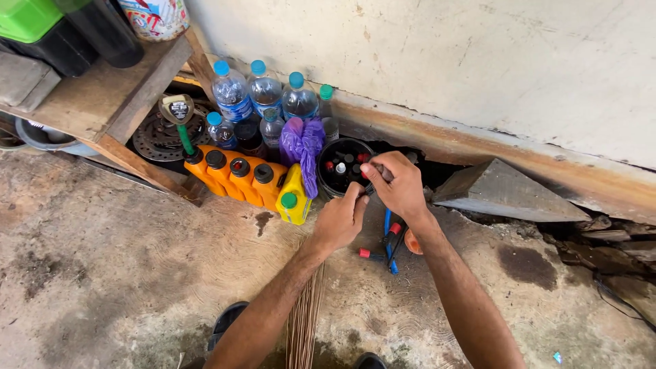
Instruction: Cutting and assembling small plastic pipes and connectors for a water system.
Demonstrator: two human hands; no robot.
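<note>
Bundled thin sticks [304,321] lie below my arms, while my left hand [340,220] and right hand [398,183] pinch closed on a small, light, stiff-looking part [372,179] beside the black bucket [344,166], best held by its edges

Orange jugs [236,176], purple bag [302,143]

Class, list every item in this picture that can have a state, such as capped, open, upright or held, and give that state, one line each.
Orange oil jugs: upright in a row, black caps on.
Yellow jug: upright, green cap on.
Clear plastic bottles: upright, capped.
Black bucket: open, holding small tools.
Purple bag: bunched, draped by bucket.
Left hand: closed, at bucket rim.
Right hand: gripping a small item.
</note>
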